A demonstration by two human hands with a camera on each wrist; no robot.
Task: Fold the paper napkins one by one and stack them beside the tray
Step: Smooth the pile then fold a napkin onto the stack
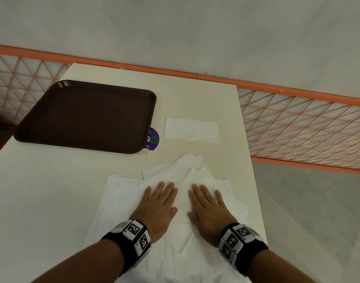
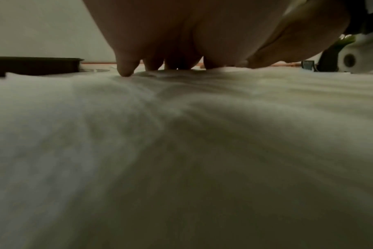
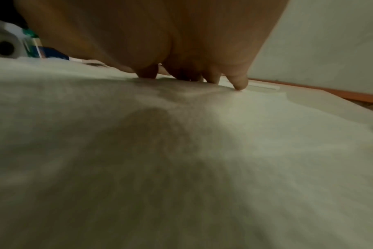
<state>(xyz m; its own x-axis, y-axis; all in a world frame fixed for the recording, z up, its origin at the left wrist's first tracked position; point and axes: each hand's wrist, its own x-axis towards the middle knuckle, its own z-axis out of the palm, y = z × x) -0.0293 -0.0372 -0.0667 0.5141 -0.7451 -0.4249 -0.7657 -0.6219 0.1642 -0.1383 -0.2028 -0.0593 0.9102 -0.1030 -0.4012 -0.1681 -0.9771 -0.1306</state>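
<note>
A loose pile of white paper napkins (image 1: 126,203) lies spread on the near part of the cream table (image 1: 38,186). My left hand (image 1: 157,203) and right hand (image 1: 206,205) lie flat on the pile, side by side, fingers straight and pressing the paper. The left wrist view shows the fingertips (image 2: 126,70) on the white paper (image 2: 181,151). In the right wrist view the fingertips (image 3: 237,84) press the napkin (image 3: 202,160) in the same way. One folded napkin (image 1: 191,130) lies to the right of the dark brown tray (image 1: 87,117).
A round purple sticker (image 1: 152,139) peeks from under the tray's right edge. An orange mesh railing (image 1: 297,125) runs behind and to the right of the table. The table's right edge (image 1: 254,180) is close to my right hand.
</note>
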